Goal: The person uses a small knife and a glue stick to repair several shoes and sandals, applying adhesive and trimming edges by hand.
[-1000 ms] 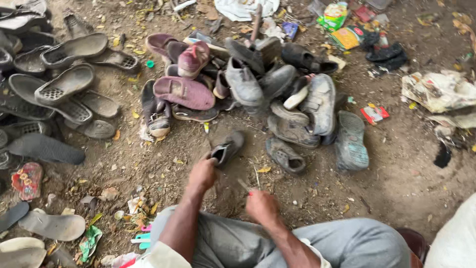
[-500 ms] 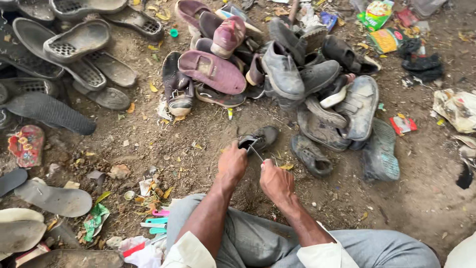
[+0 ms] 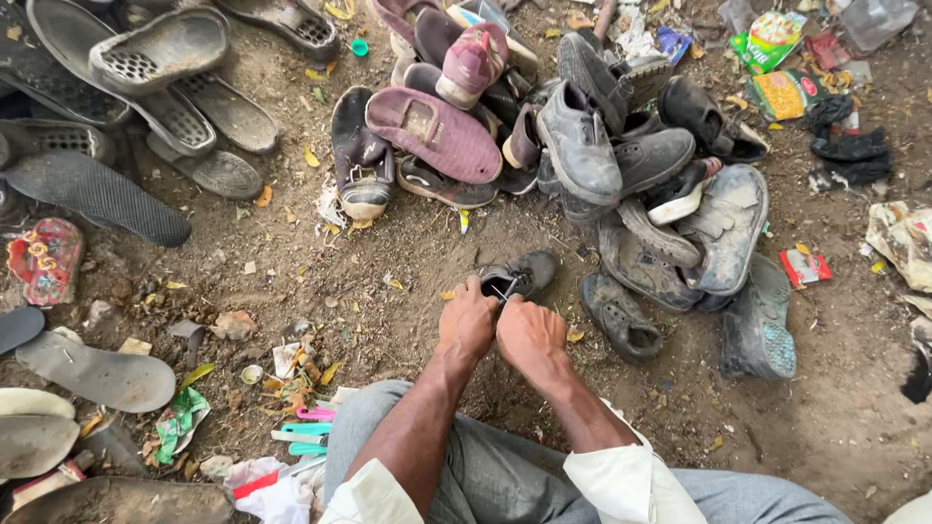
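One small, dusty dark shoe (image 3: 519, 277)

Soft, even daylight from above, with no glare; shadows are faint and short, pooling beneath the shoe pile (image 3: 621, 175) and forearms; focus is sharp at centre, while wide-angle distortion bends and slightly smears the frame edges

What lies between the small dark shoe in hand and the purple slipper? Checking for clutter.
Mostly bare dirt with a few yellow leaf bits between the small dark shoe and purple slipper, per the head view.
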